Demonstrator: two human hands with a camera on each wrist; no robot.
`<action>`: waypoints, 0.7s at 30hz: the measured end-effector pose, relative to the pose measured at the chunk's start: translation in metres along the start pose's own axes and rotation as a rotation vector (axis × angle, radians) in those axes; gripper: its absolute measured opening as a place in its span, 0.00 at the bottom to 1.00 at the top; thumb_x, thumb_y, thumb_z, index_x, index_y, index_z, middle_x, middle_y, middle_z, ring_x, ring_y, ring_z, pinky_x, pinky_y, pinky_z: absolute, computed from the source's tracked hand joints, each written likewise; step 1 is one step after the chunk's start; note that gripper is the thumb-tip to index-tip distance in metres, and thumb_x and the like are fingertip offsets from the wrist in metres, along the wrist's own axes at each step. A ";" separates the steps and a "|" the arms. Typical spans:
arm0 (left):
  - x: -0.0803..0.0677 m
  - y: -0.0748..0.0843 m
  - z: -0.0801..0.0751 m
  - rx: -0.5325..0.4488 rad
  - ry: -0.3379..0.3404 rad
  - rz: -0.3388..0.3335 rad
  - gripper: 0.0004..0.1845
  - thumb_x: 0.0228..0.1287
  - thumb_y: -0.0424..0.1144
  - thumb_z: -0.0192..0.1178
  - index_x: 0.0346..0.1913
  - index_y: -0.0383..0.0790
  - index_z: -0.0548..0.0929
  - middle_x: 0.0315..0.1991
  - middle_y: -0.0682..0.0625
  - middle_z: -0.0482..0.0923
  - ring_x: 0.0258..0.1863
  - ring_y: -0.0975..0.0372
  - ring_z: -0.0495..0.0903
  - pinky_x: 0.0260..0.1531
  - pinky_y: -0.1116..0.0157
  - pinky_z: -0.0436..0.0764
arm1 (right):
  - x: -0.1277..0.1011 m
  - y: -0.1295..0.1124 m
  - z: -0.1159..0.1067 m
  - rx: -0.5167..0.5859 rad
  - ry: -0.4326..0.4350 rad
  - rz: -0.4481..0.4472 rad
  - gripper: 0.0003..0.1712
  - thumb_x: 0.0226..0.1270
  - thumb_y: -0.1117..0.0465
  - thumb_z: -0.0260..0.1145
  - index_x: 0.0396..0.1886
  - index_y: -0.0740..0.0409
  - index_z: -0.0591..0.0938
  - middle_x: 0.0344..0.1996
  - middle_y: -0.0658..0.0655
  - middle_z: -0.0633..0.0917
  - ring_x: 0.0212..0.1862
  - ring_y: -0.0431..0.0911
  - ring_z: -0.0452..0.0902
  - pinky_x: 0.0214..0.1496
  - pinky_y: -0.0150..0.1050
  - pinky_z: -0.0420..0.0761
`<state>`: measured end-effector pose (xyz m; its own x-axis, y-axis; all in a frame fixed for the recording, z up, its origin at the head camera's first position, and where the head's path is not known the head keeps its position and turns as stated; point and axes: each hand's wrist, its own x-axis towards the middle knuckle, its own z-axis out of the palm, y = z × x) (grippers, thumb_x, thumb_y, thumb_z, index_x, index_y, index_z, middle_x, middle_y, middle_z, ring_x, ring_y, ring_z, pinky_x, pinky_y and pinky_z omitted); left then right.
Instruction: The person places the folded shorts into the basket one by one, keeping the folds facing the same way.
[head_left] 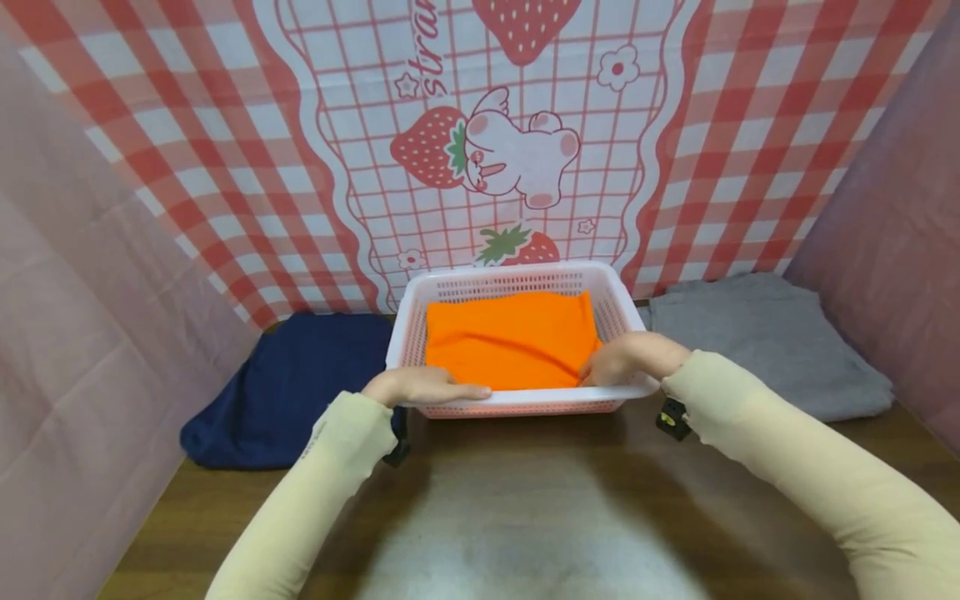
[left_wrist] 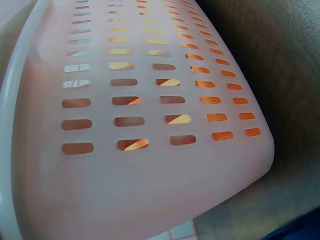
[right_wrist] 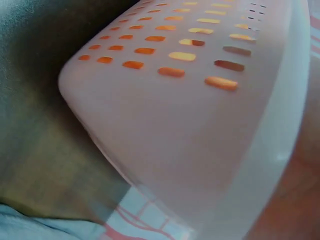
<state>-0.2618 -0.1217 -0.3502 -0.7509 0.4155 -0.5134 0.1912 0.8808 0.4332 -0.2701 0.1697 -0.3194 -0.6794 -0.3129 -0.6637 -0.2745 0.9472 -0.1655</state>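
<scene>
A white perforated plastic basket (head_left: 517, 398) stands against the patterned backdrop, with a folded orange cloth (head_left: 510, 337) inside. My left hand (head_left: 423, 386) rests along the front rim near its left end, fingers extended to the right. My right hand (head_left: 626, 357) reaches over the right front corner, fingers pointing down at the right edge of the orange cloth; their tips are partly hidden. In the left wrist view the front wall (left_wrist: 140, 175) shows orange through its slots. The right wrist view shows the other end of that wall (right_wrist: 150, 110), with part of the right hand (right_wrist: 292, 200) behind the rim.
A dark blue folded cloth (head_left: 285, 392) lies left of the basket, and a grey folded cloth (head_left: 772, 346) lies to its right. The wooden table (head_left: 510, 508) extends in front. A red-and-white strawberry-print backdrop (head_left: 300, 167) rises behind, with pink fabric walls (head_left: 90, 333) at both sides.
</scene>
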 end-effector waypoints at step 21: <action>0.003 0.000 -0.002 0.052 0.076 0.184 0.39 0.52 0.72 0.47 0.60 0.50 0.73 0.65 0.51 0.62 0.65 0.58 0.58 0.64 0.55 0.56 | 0.011 0.011 0.013 -0.469 0.395 -0.187 0.15 0.62 0.65 0.51 0.44 0.58 0.80 0.44 0.60 0.81 0.47 0.53 0.75 0.51 0.44 0.74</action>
<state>-0.2651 -0.1212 -0.3504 -0.7455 0.5540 -0.3705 0.3609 0.8029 0.4745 -0.2714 0.1777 -0.3377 -0.7661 -0.5567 -0.3211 -0.6204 0.7710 0.1436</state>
